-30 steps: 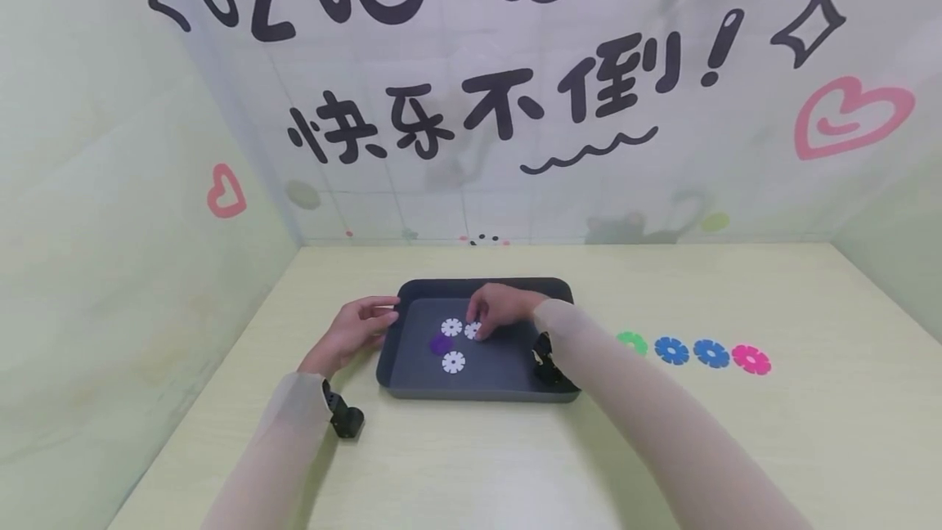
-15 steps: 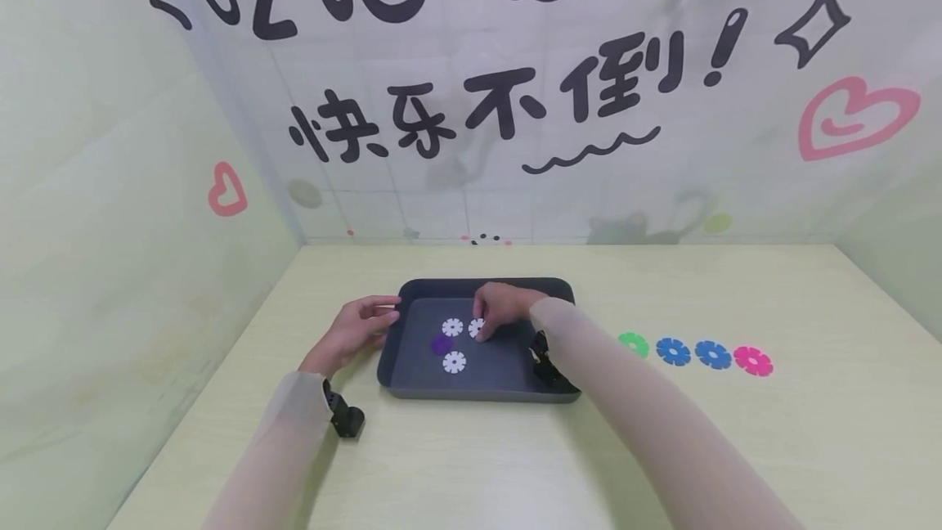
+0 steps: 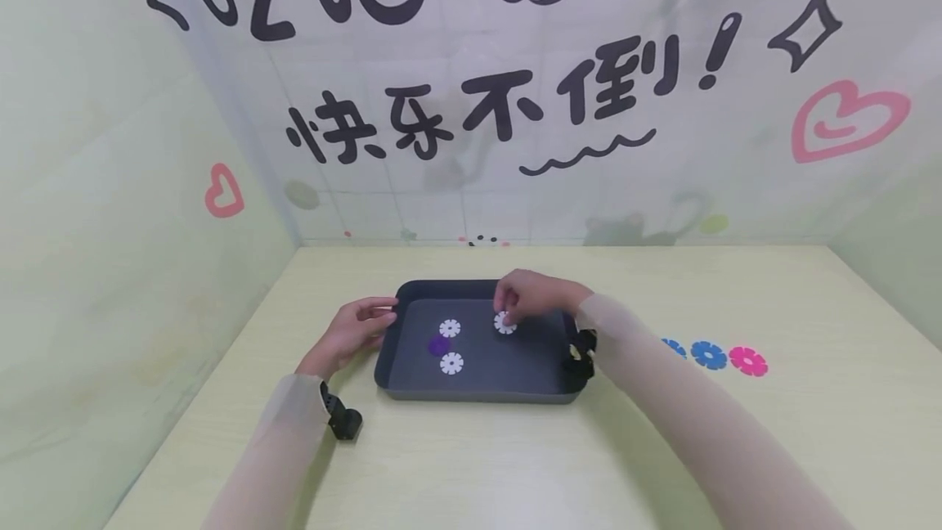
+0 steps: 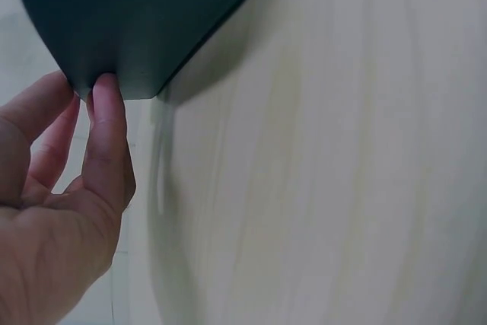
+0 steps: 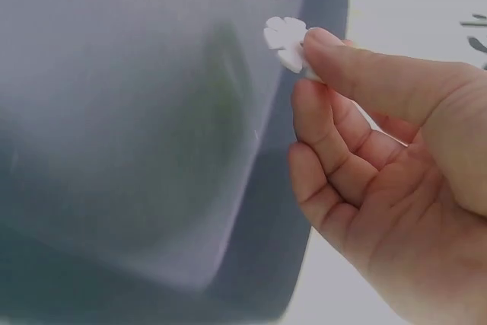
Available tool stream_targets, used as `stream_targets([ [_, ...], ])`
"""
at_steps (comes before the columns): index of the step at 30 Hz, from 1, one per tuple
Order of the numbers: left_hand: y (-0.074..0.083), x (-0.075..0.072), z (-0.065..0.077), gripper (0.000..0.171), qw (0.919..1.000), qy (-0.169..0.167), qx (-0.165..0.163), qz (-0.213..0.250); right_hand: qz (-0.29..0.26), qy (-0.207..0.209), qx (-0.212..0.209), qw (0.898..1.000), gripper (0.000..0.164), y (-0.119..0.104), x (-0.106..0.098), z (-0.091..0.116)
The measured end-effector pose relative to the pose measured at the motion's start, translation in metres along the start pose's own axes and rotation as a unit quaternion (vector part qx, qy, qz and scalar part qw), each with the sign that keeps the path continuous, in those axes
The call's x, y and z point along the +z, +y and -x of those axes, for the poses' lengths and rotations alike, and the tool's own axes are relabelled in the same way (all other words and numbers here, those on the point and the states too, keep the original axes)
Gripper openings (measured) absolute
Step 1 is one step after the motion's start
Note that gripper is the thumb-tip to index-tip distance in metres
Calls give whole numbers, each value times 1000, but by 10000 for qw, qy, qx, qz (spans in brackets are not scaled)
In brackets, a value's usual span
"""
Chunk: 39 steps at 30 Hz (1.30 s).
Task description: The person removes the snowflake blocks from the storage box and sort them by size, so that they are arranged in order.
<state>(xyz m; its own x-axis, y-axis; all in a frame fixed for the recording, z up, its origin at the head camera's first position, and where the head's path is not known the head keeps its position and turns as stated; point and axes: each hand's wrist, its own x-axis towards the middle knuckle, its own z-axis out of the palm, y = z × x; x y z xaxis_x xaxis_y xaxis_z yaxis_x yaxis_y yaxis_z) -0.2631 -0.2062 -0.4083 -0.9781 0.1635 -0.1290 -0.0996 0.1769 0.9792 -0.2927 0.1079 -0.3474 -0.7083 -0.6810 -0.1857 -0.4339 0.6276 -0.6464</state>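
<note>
**Pale tabletop [image 3: 471, 464] with a dark tray [image 3: 478, 397]**

The right hand [image 3: 540, 294] pinches a white disc [image 3: 505, 323] between thumb and finger over the dark tray. The left hand [image 3: 352, 335] touches the tray's left edge, fingers extended. Two other white discs [image 3: 450, 329], a purple disc [image 3: 439, 346] between them, lie in its left half; blue discs [image 3: 709, 355] and a pink disc [image 3: 748, 361] lie outside, to the right.

Pale wood-grained surface [image 3: 471, 464], walled on three sides
Behind the far edge, a whitish back wall [image 3: 441, 207] bears black lettering [image 3: 504, 117] — a pink heart [image 3: 832, 132] above the far right corner. Greenish side walls [image 3: 96, 268] flank the side edges — a smaller heart [image 3: 222, 209] on the left one.
</note>
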Motion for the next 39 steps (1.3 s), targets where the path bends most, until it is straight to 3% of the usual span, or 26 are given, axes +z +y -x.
stream_targets([
  [7,1,-1,0,44,10000,5,-30,14,-13,264,-98,9996,13,27,-22,43],
  [13,0,-2,-1,44,10000,21,-58,-13,-220,708,-29,9972,12,57,-41,95],
  [23,0,-1,0,44,10000,3,-59,-41,124,1157,1101,9871,19,113,-59,187],
  [29,0,-2,0,43,10000,-1,-56,-53,222,1223,1705,9775,29,147,-62,236],
  [39,1,-2,1,43,10000,21,-92,-18,-130,1136,2285,9668,36,186,-57,288],
])
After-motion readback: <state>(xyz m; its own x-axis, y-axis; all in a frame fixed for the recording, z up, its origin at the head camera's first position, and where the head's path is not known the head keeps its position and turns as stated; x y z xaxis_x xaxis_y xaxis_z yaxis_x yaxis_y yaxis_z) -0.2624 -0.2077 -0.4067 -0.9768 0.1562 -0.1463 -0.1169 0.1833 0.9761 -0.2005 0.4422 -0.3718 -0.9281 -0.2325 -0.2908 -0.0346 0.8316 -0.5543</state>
